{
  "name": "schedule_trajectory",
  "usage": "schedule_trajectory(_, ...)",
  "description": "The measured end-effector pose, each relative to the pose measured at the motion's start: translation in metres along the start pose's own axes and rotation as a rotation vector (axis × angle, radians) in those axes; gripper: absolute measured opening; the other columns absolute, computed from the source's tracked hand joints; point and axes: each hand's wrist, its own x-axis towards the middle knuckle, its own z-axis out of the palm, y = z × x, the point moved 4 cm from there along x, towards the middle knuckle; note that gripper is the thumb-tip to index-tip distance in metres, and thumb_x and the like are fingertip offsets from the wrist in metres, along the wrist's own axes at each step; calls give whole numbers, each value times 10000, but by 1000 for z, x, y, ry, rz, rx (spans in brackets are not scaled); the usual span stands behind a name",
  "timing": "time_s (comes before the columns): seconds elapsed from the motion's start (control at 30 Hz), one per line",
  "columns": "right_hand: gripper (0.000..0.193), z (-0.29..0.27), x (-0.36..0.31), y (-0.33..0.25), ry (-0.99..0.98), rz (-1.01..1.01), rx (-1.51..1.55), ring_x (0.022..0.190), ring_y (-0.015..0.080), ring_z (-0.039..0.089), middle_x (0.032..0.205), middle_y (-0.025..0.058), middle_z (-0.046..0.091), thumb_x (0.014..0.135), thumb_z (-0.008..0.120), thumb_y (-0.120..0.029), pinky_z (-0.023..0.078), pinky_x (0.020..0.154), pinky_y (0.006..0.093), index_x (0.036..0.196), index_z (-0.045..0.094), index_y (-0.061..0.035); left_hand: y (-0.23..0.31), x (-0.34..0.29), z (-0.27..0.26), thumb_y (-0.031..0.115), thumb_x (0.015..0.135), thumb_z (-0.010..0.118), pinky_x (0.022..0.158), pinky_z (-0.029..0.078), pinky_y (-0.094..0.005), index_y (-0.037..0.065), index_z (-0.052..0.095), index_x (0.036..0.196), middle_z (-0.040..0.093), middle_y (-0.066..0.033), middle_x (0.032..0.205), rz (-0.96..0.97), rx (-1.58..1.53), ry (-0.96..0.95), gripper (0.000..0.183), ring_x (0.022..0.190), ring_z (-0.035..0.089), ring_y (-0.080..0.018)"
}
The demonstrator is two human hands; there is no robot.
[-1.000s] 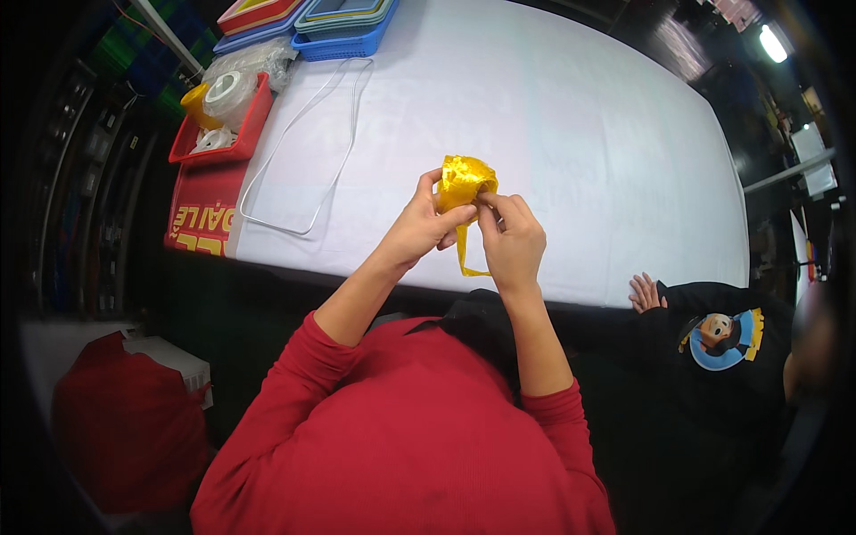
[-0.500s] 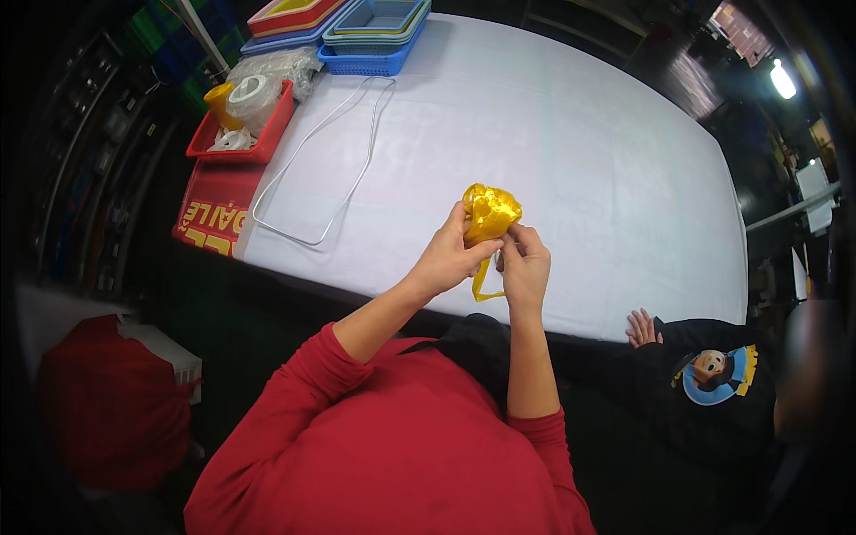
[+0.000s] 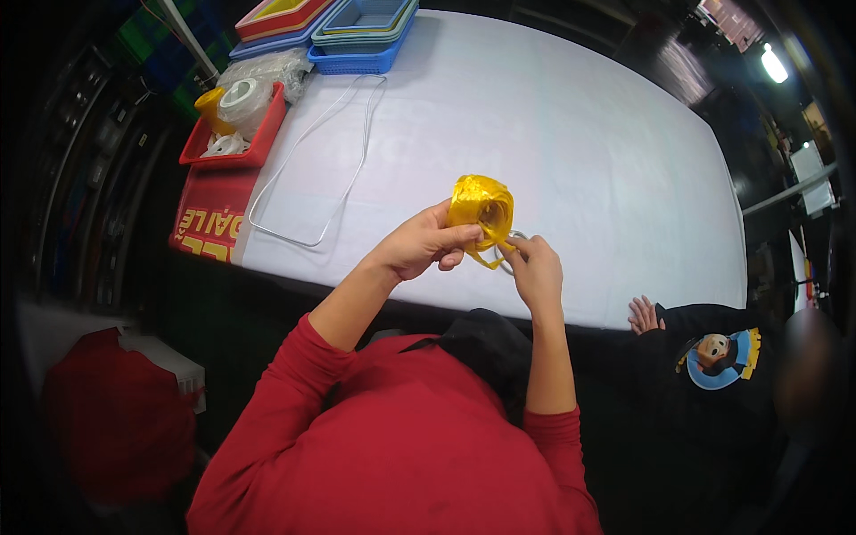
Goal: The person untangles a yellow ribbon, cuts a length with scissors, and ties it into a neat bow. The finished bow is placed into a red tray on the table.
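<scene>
A roll of shiny yellow plastic ribbon (image 3: pixel 480 198) is held above the table, its hollow core turned toward me. My left hand (image 3: pixel 423 242) closes on the roll's lower left side, thumb across the front and fingers curled under. To its right, my right hand (image 3: pixel 538 278) is closed in a pinch at a short yellow strand that comes off the roll's underside. Beside those fingertips shows part of a thin silvery ring (image 3: pixel 517 234); whether my right fingers also grip it is hard to see.
On the white-covered table (image 3: pixel 571 134) lies a bent wire loop (image 3: pixel 364 159). A red basket (image 3: pixel 269 125) at the left holds rolls. Stacked plastic baskets (image 3: pixel 357 61) stand behind it. Another person's hand (image 3: pixel 644 314) rests at the table's near right edge.
The roll has turned so that its core faces me, and my hands have moved apart a little. The strand loop that hung low is drawn up, and the silvery ring now shows more.
</scene>
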Motion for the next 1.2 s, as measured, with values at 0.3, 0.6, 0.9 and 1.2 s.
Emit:
schedule_trajectory(0.3,209,-3,12,-13,-64,66,934,770,104,565,823,35,607,802,640,-120,445,658,233,975,620,-7,-17,-12,3,201,824,607,459,354,-188,27,446,1101,510,-3,727,-141,561,-147,364,508,389,-43)
schedule_trajectory(0.6,313,-28,-16,-28,-65,-196,119,859,219,547,966,90,535,704,637,-18,456,746,309,1010,589,-61,-24,-24,-11,172,807,584,634,448,-429,-19,389,1045,589,-245,808,135,1376,189,362,743,576,-394)
schedule_trajectory(0.9,103,-4,-4,-84,-49,-497,-91,717,202,523,796,65,506,745,643,-88,430,645,297,831,624,-34,-30,-25,-2,177,785,604,616,450,-463,-21,379,1059,598,-241,795,137,1452,256,406,713,580,-407)
schedule_trajectory(1.2,83,-10,-15,-90,-136,-323,699,761,111,570,968,67,601,891,484,-73,456,683,238,943,485,-8,-48,-13,-37,202,805,613,475,421,-287,-36,447,1047,573,-109,714,-57,887,277,378,536,538,-156)
